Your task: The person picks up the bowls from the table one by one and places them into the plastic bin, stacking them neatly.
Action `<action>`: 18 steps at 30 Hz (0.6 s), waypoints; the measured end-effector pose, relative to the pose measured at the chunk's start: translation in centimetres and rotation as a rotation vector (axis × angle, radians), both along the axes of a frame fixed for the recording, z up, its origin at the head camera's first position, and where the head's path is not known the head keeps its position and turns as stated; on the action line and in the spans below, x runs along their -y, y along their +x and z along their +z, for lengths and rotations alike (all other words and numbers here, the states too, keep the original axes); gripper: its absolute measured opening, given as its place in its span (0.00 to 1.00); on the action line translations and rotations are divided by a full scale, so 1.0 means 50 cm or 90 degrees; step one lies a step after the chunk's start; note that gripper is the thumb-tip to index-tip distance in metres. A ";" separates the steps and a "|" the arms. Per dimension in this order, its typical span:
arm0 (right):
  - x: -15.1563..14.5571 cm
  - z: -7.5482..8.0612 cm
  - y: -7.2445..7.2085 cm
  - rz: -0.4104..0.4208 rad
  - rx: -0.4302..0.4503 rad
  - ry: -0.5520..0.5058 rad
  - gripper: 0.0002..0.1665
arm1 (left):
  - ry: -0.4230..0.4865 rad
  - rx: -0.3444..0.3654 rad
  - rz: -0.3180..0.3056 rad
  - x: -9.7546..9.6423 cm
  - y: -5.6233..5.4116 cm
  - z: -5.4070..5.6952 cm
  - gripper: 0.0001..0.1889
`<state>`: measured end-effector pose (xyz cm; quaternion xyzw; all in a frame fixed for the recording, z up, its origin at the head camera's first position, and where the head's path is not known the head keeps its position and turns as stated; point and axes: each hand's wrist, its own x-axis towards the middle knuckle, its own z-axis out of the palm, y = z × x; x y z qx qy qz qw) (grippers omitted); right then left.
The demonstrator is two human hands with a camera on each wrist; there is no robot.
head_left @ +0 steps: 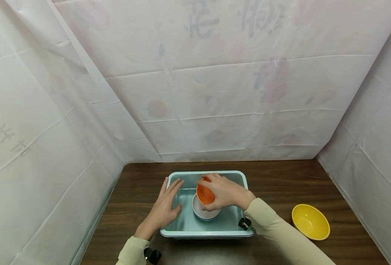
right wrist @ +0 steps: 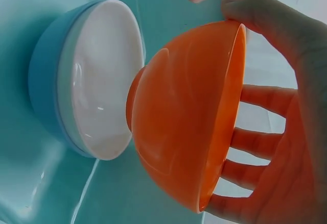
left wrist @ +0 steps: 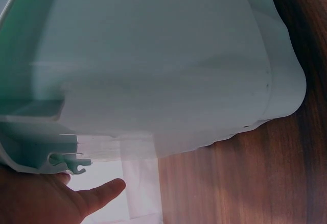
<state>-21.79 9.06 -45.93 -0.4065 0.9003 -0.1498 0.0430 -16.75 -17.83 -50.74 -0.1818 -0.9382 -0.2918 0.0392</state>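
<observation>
My right hand (head_left: pixel 227 193) grips an orange bowl (right wrist: pixel 179 112) by its rim, thumb on one side and fingers on the other. The bowl is tilted, its base just over a white bowl (right wrist: pixel 104 81); whether they touch I cannot tell. That white bowl sits nested in a pale green one and a blue bowl (right wrist: pixel 43 76) in the right wrist view. The stack stands inside a light blue-green plastic tub (head_left: pixel 208 233). At the tub's left rim, my left hand (head_left: pixel 162 210) has its fingers spread and holds nothing; contact with the rim is unclear.
A yellow bowl (head_left: pixel 310 222) stands on the dark wooden table (head_left: pixel 135 191), right of the tub and beyond my right forearm. Pale printed sheets (head_left: pixel 215 92) hang behind the table and on both sides.
</observation>
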 end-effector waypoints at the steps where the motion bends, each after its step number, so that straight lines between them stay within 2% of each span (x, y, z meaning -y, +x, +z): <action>1: 0.002 -0.002 0.000 0.004 -0.002 0.005 0.48 | -0.001 0.000 0.000 0.000 0.000 0.000 0.43; 9: 0.015 -0.018 -0.004 0.013 0.013 0.032 0.48 | -0.005 -0.001 -0.004 0.002 0.000 0.001 0.43; 18: 0.028 -0.024 -0.002 -0.009 0.051 0.061 0.47 | -0.006 -0.003 -0.004 0.001 0.000 -0.001 0.39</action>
